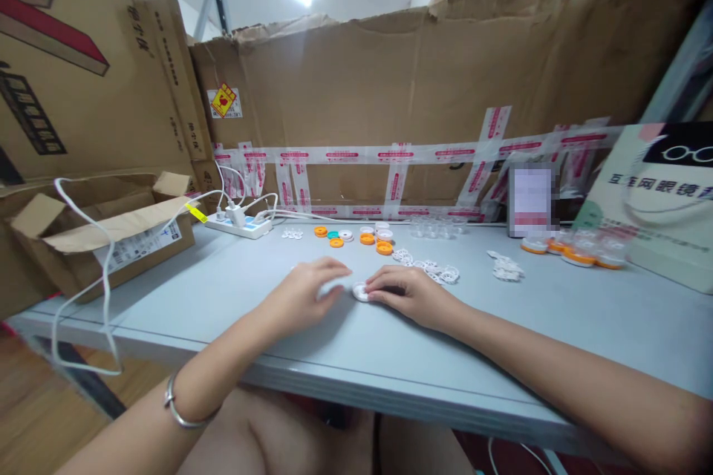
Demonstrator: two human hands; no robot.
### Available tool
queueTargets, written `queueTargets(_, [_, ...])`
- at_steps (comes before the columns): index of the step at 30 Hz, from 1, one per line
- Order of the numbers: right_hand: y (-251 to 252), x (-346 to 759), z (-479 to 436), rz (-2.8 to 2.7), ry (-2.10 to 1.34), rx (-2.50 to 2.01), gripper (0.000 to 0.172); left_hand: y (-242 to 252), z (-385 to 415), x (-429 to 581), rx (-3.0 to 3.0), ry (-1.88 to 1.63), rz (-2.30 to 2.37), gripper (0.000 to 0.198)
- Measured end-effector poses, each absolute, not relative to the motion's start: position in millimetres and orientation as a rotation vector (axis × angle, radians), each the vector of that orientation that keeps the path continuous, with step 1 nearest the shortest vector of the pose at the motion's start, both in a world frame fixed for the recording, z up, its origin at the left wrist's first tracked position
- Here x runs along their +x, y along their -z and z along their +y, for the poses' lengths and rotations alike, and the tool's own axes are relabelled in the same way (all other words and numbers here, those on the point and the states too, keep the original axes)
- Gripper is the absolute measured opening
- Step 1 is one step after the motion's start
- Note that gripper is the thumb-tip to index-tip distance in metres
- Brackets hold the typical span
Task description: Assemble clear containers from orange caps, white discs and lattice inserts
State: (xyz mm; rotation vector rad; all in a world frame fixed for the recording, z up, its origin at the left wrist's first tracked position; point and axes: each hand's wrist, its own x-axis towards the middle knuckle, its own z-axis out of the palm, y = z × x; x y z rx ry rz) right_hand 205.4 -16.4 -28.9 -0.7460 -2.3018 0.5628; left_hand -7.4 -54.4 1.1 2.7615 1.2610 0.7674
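Note:
A small round white piece (361, 292) lies on the grey table (223, 297), with the fingers of my right hand (411, 295) closed on its right edge. To its left, my left hand (304, 295) hovers over the table, thumb and fingers apart, holding nothing. Beyond the hands sit orange discs (384, 247), a teal disc (333, 235) and white discs (346, 236). White openwork rings (448, 274) lie in a loose row behind my right hand. A pile of flat white parts (506, 267) is farther right.
A power strip (239, 224) with white cables and an open cardboard box (116, 237) stand at the left. Clear cups (437, 227) line the back. Orange-based clear pieces (582, 249) and a printed bag (657, 200) are at the right. Tall cardboard (356, 89) borders the table.

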Motion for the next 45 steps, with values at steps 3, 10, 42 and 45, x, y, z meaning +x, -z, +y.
queueTargets(3, [27.6,205.4,-17.3,-2.268,-0.621,-0.801,0.013,-17.4,-31.8,-27.7,2.621,-0.929,1.549,0.027])
queueTargets(10, [27.6,205.9,-17.1,-2.197,-0.696,-0.942,0.026,-15.3,18.2,-34.3,2.521,-0.486,1.74,0.012])
queueTargets(42, [26.3,205.5,-19.1,-2.208,-0.723,-0.894,0.022,-5.6,-50.7,-0.5,2.654,-0.604,1.282,0.02])
queueTargets(45, [26.0,204.6,-19.7,-2.214,-0.737,-0.88,0.022,0.2,-66.4,-1.8,2.688,-0.616,1.303,0.026])
